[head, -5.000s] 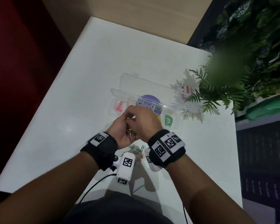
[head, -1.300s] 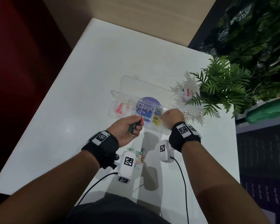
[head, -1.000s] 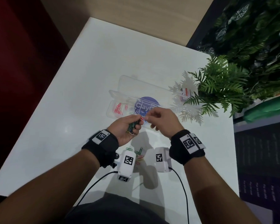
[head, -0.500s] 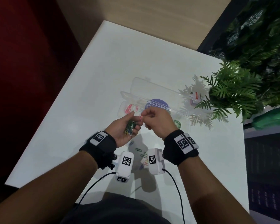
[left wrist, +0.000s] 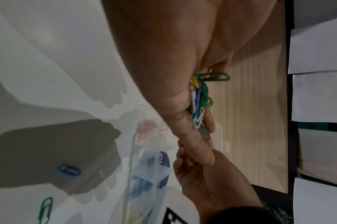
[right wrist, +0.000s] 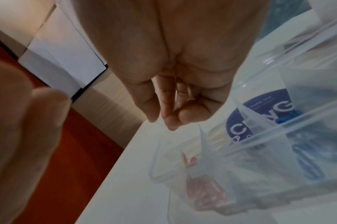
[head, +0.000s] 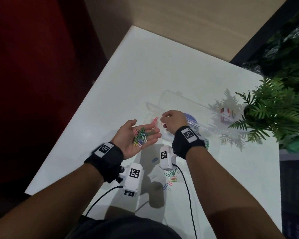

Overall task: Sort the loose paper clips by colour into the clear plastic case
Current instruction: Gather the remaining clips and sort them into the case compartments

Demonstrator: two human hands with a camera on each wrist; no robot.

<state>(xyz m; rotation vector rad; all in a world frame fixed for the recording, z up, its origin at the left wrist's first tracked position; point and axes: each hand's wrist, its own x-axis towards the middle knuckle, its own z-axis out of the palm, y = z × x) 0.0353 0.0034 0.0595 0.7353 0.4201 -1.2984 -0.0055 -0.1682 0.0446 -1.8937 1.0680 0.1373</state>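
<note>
My left hand (head: 136, 133) lies palm up and flat, carrying a small heap of mixed paper clips (head: 141, 136), mostly green with blue, yellow and white (left wrist: 200, 97). My right hand (head: 171, 118) hovers over the left end of the clear plastic case (head: 179, 102), fingertips (right wrist: 169, 121) pinched together. No clip shows plainly between them. Below them lies the compartment of pink clips (right wrist: 202, 192), with blue ones further right. More loose clips (head: 171, 178) lie on the white table near me, along with a single blue clip (head: 154, 159).
A fern-like plant (head: 274, 114) overhangs the table's right side beside a small red and white box (head: 226, 114). The table's left edge (head: 76, 121) drops to a dark red floor. Wrist camera cables (head: 188, 195) trail toward me.
My left hand has flattened out from loosely curled round the clips. My right hand has left the left hand's fingertips and moved over the case's pink end.
</note>
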